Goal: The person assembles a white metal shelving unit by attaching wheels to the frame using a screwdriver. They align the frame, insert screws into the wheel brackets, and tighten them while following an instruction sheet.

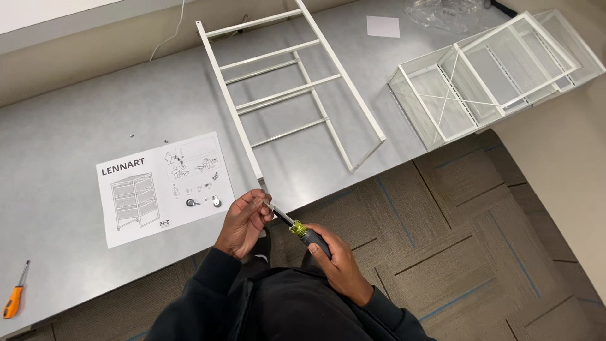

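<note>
**Head view: two hands meet on a screwdriver at the table's edge**

Head camera, looking down: your right hand is wrapped around the dark grip of a screwdriver with a yellow-green collar, its metal shaft angled up and to the left. Your left hand has its fingertips pinched together on the tip of that shaft, just off the near edge of the grey table. Whether a screw or bit sits between those fingers is too small to tell.

Just beyond your left hand, the lower corner of a white metal ladder-like frame lies flat on the table. An open instruction sheet rests to its left. An orange-handled screwdriver lies well apart near the table's left corner. At the far right, white wire-mesh baskets sit on the tabletop, beside a clear plastic bag and a small white paper.
</note>
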